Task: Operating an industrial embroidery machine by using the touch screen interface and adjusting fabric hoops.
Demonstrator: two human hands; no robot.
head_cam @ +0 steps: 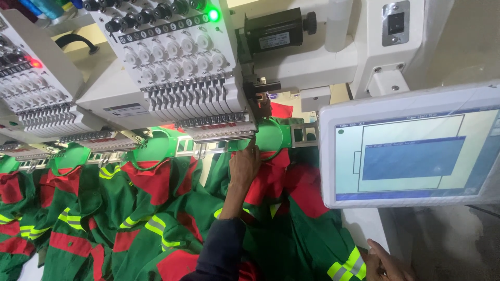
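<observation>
Head view: left hand [245,165] pointing, empty, at green hoop [271,136]; right hand [386,264] open on white table [367,224].

Matt green-and-red cloth garments [156,218], glossy green plastic hoop [273,135], smooth white machine head [177,57].

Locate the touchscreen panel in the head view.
The touchscreen panel fills the right side of the head view, right of the green hoop that the left hand touches, above the right hand.
</observation>
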